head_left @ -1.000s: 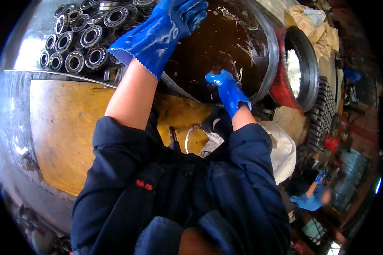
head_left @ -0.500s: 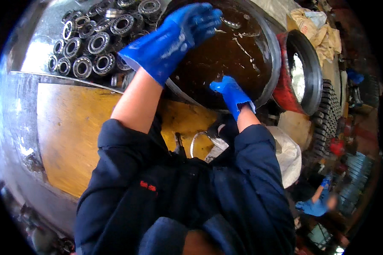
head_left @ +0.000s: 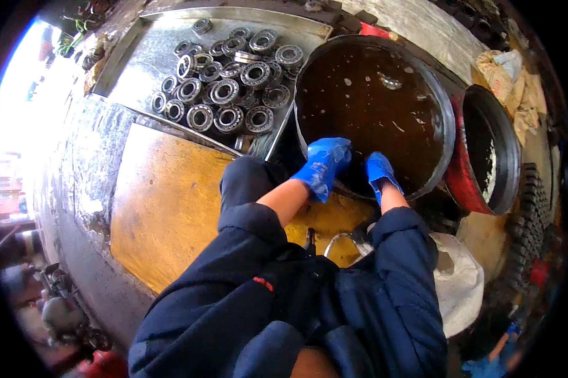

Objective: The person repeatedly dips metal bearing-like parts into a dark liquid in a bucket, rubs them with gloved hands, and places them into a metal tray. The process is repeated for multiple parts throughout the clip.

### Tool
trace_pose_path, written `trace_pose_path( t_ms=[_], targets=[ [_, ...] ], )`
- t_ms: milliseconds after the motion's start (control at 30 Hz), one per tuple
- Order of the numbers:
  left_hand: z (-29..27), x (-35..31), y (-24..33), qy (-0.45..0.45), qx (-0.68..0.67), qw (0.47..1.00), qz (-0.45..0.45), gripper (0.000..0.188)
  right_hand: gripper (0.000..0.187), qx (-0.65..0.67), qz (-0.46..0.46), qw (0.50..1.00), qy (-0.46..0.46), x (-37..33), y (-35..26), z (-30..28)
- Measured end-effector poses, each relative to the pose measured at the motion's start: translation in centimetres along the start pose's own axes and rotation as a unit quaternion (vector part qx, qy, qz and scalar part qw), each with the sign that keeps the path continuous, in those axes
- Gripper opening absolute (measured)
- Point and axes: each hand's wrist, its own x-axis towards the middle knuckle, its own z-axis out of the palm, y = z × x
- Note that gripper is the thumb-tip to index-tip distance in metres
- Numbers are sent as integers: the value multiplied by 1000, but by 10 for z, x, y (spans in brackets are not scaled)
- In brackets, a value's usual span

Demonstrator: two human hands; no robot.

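Note:
A wide round drum (head_left: 449, 126) stands before me, filled with dark brown liquid (head_left: 384, 101). Over its near edge, my left hand (head_left: 325, 165) wears a blue rubber glove, its fingers curled down and partly hidden. A short way to the right, my right hand (head_left: 382, 171), gloved the same way, bends low over the liquid with its fingertips hidden. Something small and dark shows between the two hands; its kind is too unclear to name. To the left of the drum, several metal roller bearings (head_left: 224, 92) lie heaped in a shallow metal tray (head_left: 126, 63).
A red drum (head_left: 463, 176) with a dark rim adjoins the large one on the right. Beyond it are stacked dark metal parts (head_left: 531, 217) and tan sacks (head_left: 517, 94). A yellow board (head_left: 164, 201) lies at left; a white sack (head_left: 463, 283) rests beside my right arm. Another person (head_left: 495, 359) is at lower right.
My left hand has come down from above the far side of the drum to its near edge, close to my right hand. The view has shifted, showing more of the tray.

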Motion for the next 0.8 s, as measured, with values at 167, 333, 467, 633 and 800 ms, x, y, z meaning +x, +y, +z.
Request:
trace_pose_path(
  t_ms=[167, 333, 467, 633, 800],
  targets=[
    [3, -5, 4, 31, -3, 999, -25, 28, 36, -34, 12, 999, -37, -21, -17, -18],
    [24, -6, -15, 151, -33, 988, 6, 26, 38, -43, -4, 998, -34, -19, -26, -12],
    [12, -6, -11, 71, 1, 997, -27, 27, 49, 94, 1, 994, -64, 20, 15, 30],
    [5, -4, 4, 80, -16, 997, -3, 27, 33, 84, 257, 960, -66, 51, 17, 30],
    [3, -12, -10, 46, -10, 998, -46, 26, 50, 82, 68, 993, -41, 1, -16, 4]
  ],
)
